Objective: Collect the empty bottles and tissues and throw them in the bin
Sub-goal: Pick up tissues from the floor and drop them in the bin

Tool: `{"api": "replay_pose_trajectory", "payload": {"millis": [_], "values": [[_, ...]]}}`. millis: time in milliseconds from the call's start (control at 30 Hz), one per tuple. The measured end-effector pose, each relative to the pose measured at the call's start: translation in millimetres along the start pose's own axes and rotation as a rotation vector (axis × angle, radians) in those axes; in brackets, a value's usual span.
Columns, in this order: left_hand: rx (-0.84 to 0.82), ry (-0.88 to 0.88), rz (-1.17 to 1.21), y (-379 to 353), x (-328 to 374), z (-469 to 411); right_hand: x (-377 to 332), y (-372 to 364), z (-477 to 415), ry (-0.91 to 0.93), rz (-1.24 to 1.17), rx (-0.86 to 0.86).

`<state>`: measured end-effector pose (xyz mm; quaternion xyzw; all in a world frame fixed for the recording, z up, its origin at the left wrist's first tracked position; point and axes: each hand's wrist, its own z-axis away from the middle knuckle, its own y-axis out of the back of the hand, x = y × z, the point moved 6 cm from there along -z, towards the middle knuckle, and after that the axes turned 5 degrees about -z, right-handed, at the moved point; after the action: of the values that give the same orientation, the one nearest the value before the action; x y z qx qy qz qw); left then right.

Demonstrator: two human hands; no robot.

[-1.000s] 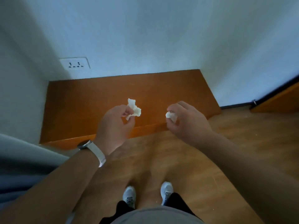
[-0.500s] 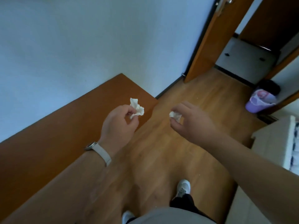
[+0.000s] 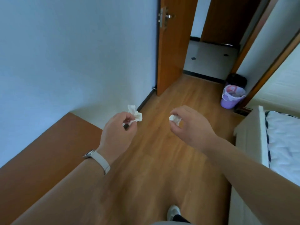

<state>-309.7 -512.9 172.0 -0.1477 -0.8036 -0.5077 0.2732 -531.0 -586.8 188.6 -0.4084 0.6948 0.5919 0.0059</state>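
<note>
Bin (image 3: pixel 232 98), purple, stands on the floor in the right of the frame by the doorway, above and right of both hands, well apart. I note the right hand (image 3: pixel 189 125) is nearer. Each pinches a crumpled tissue: left hand (image 3: pixel 117 132) on the larger tissue (image 3: pixel 135 113), right on the small wad (image 3: pixel 174 119).

Bare forearms, a pale-strapped wristwatch (image 3: pixel 97 159) on the left wrist, one white sneaker (image 3: pixel 173 211).

I can read no text, labels, brands, numbers or signs anywhere in my view, on any object or surface here
</note>
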Motion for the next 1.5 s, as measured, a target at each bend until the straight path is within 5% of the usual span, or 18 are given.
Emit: {"api": "replay_pose_trajectory", "payload": {"millis": [467,1100,1500], "values": [[-0.142,-0.214,0.004,-137,115,-127,165,85,-36,-0.262,-0.062,0.196],[-0.363,-0.385,0.226,-263,54,-425,279,55,-274,-0.496,0.144,0.232],[-0.468,-0.333,0.296,-328,48,-548,320,61,-371,-0.532,0.161,0.353]]}}
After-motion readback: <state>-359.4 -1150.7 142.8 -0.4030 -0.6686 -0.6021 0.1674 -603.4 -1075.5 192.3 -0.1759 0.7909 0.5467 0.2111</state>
